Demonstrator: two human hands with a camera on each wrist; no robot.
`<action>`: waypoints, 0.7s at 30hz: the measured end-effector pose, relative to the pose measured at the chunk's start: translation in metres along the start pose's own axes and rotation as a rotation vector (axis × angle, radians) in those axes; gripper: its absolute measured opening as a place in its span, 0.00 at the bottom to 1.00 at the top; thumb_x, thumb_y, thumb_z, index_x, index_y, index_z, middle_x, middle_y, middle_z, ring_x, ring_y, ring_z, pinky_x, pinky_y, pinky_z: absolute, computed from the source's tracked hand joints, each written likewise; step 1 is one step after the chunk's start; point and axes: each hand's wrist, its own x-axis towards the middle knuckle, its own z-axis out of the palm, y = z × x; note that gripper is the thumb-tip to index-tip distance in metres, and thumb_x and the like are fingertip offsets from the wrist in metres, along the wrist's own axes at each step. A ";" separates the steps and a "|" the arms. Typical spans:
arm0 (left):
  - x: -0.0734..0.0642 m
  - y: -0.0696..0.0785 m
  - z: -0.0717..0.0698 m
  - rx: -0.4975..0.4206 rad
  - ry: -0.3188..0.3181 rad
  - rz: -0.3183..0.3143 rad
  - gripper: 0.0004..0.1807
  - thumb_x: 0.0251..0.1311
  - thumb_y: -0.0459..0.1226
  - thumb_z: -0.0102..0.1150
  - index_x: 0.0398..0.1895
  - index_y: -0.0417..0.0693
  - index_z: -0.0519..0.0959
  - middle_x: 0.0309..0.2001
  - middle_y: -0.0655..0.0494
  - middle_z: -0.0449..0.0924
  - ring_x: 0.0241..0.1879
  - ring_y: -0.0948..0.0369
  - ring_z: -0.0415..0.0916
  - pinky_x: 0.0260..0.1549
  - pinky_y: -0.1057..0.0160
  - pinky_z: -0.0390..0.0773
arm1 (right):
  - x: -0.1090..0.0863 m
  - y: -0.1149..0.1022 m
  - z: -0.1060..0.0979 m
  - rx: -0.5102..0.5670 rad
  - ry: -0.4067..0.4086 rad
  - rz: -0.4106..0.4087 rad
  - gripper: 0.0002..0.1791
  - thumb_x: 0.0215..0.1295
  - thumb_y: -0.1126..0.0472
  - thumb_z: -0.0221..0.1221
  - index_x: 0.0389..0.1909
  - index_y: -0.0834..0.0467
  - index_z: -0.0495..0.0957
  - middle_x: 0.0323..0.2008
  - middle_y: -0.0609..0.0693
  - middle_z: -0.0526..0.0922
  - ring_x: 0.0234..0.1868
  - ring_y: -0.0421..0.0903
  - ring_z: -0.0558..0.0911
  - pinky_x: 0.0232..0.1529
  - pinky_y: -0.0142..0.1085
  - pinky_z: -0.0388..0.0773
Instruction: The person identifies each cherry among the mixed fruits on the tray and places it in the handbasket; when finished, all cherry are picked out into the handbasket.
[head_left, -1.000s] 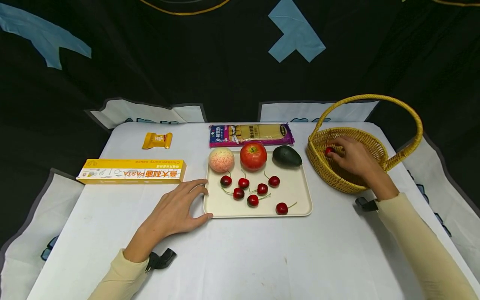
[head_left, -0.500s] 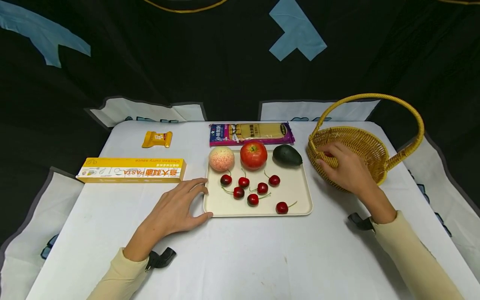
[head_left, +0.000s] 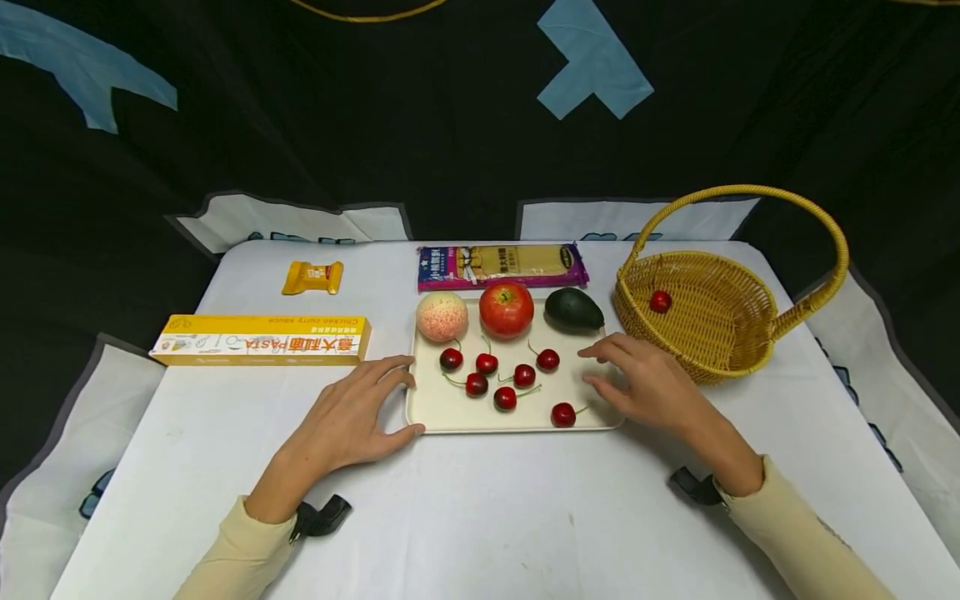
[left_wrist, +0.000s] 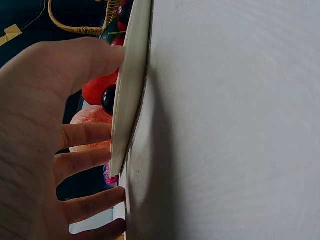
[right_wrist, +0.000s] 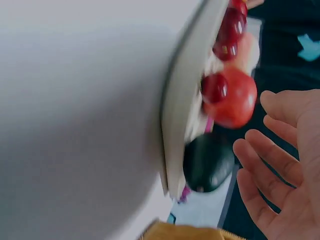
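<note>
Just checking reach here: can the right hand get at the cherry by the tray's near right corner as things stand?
Probably yes: the right hand, holding nothing, hovers by the right edge of the tray, and nothing visible blocks its way to that cherry.

Left hand (head_left: 351, 415) spread, thumb apart; right hand (head_left: 651, 380) relaxed, fingers bent.

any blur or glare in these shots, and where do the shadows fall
Head view: mostly sharp, soft shadow on the tablecloth beside the right sleeve; left wrist view: dim, a dark shadow band on the tablecloth beside the tray; right wrist view: avocado and cherries blurred, small glints on the cherries.
</note>
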 end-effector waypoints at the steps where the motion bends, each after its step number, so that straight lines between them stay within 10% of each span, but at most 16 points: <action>1: 0.000 0.000 0.000 0.000 0.001 -0.001 0.31 0.56 0.62 0.74 0.55 0.57 0.82 0.76 0.54 0.73 0.71 0.48 0.74 0.53 0.41 0.84 | -0.001 -0.003 0.002 0.000 -0.014 -0.008 0.18 0.60 0.59 0.78 0.49 0.58 0.87 0.43 0.52 0.88 0.40 0.48 0.88 0.37 0.44 0.87; 21: -0.001 0.001 0.000 -0.002 -0.012 -0.010 0.31 0.56 0.62 0.73 0.56 0.56 0.81 0.76 0.54 0.72 0.72 0.48 0.72 0.55 0.40 0.83 | -0.008 -0.034 0.019 0.075 -0.258 0.000 0.11 0.68 0.56 0.74 0.50 0.48 0.89 0.44 0.38 0.87 0.35 0.35 0.82 0.41 0.37 0.83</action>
